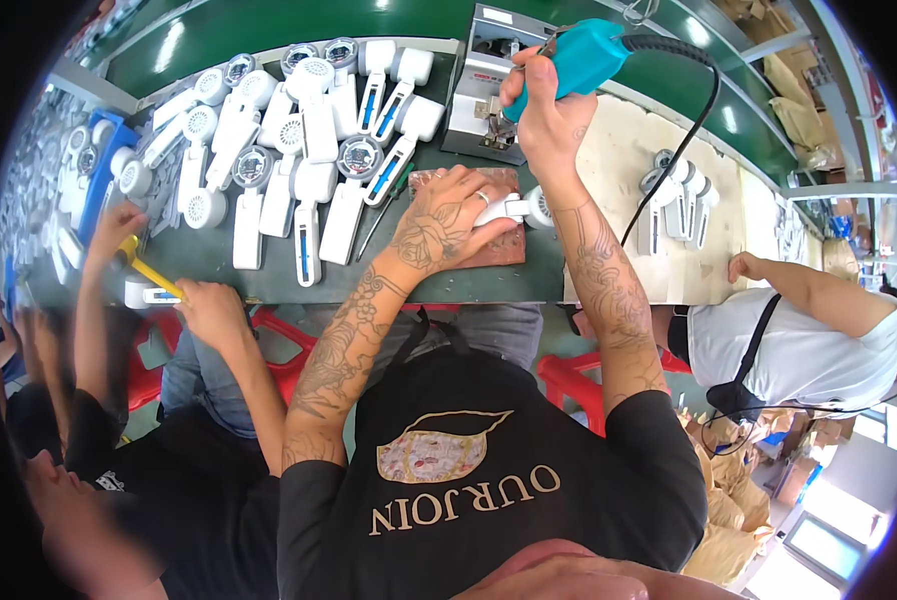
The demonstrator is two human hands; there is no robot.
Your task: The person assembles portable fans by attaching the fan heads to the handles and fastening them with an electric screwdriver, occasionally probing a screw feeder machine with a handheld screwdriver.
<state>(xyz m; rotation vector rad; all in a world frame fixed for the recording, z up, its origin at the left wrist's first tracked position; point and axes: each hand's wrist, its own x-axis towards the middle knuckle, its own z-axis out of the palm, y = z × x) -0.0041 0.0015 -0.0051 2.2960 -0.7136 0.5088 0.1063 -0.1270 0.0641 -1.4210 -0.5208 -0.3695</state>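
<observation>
My left hand point(446, 222) is closed round a white handheld device point(506, 210) with a round grilled head, pressing it down on a reddish pad point(493, 251). Higher up, my right hand point(552, 118) grips a teal electric screwdriver point(590, 56), whose black cord runs off to the right. The screwdriver's lower end is beside a grey screw feeder box point(476, 122); its tip is hard to make out. A thin screwdriver point(373, 228) lies on the green bench left of my left hand.
Many white devices point(308, 110) crowd the bench to the left, some with open round heads. Several more point(680, 205) lie on the beige sheet point(608, 220) at right. A co-worker at left holds a yellow tool point(154, 273); another person point(788, 335) is at right. Red stools point(573, 378) stand below.
</observation>
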